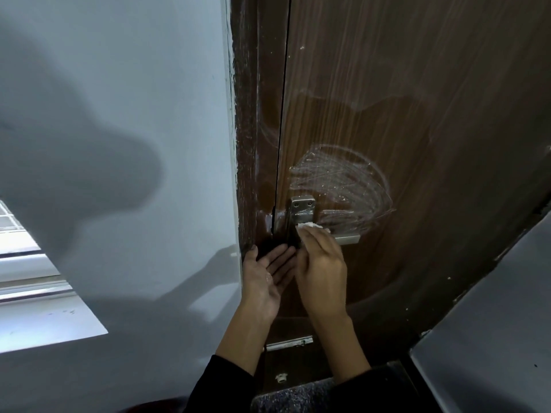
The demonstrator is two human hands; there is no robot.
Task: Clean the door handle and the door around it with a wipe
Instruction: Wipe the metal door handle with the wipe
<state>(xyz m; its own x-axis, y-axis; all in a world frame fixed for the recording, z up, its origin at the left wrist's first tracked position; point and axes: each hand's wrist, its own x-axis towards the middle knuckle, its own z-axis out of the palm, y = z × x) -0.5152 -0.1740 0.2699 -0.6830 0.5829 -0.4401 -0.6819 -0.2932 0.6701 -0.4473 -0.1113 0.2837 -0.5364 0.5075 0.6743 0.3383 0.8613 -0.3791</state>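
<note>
Wipe (310,225) pinched in right hand (320,272) fingers against door handle (346,239), hiding its base; left hand (267,278) spread flat at door (417,129) edge.

No text, label, brand, number or sign can be read anywhere in view.

The door (402,114) is faced in dark brown wood grain with a slight sheen, and a patch above the handle (346,239) is streaked with whitish wet smears. The handle and its plate (302,208) are made of brushed silver metal, dully reflective. The frame (253,114) is dark wood, scuffed and flecked with pale paint along its left edge. The wall (119,114) is painted smooth, pale grey, faintly glossy. The wipe (310,225) looks like white, crumpled paper or cloth. A speckled, coarse mat (298,394) is seen nearest.
</note>
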